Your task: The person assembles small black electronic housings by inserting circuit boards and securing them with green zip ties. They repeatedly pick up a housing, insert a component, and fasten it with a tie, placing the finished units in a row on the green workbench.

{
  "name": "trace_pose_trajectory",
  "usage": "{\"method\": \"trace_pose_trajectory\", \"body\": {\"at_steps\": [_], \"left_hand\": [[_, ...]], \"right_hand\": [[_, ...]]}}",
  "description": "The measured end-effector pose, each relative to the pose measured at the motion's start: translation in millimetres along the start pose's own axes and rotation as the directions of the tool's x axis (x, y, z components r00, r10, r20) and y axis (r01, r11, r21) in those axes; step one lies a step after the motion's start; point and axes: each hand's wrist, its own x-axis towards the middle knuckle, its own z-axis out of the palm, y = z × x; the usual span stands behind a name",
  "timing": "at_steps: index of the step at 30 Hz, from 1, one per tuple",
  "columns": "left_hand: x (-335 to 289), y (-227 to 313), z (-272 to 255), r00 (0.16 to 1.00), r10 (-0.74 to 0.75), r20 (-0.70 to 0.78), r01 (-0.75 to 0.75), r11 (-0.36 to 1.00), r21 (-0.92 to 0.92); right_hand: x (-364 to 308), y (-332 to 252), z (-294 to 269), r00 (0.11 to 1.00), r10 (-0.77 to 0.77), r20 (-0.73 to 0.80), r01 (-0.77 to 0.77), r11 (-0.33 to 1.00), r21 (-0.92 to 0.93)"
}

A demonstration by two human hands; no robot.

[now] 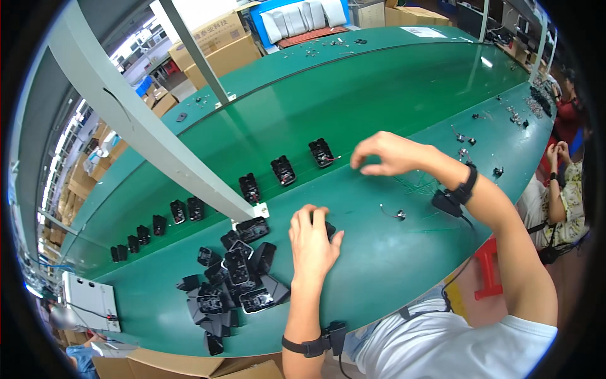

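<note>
Pressing down with the left hand (314, 237), palm and fingers closed over a black housing (329, 228) at six o'clock on the green bench (379, 252). Best kept pinned flat. Right hand (385, 153), at one o'clock, arched, fingertips pinched; contents cannot be made out.

Long green workbench (379, 95), stacked cartons (218, 44)

A long green desk (379, 265) carries a heap of black plastic shells (230, 278). Beyond the heap, a row of single shells (249, 187) lies along the desk.
</note>
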Motion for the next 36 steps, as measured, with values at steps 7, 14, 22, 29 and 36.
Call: {"method": "trace_pose_trajectory", "body": {"at_steps": [7, 14, 22, 29, 36], "left_hand": [[-0.9, 1.2, 13.2, 0.994, -0.061, 0.09, 0.056, 0.997, 0.06], [7.6, 6.8, 13.5, 0.949, -0.209, 0.237, 0.314, 0.545, -0.777], [6.5, 9.0, 8.3, 0.848, -0.114, 0.518, 0.529, 0.104, -0.842], [3.8, 12.5, 6.9, 0.814, -0.044, 0.579, 0.581, 0.083, -0.81], [0.1, 14.6, 19.3, 0.787, 0.027, 0.616, 0.608, 0.138, -0.782]], "right_hand": [[-96.9, -54.6, 24.9, 0.92, 0.313, 0.234, -0.286, 0.947, -0.145], [-85.6, -56.7, 43.0, 0.95, 0.313, -0.009, -0.283, 0.87, 0.403], [-65.2, -79.3, 63.8, 0.899, 0.382, -0.213, -0.009, 0.503, 0.864], [-70.0, -80.2, 62.8, 0.873, 0.185, -0.451, 0.103, 0.834, 0.542], [-72.1, -101.2, 69.5, 0.851, 0.054, -0.523, 0.176, 0.909, 0.379]]}}
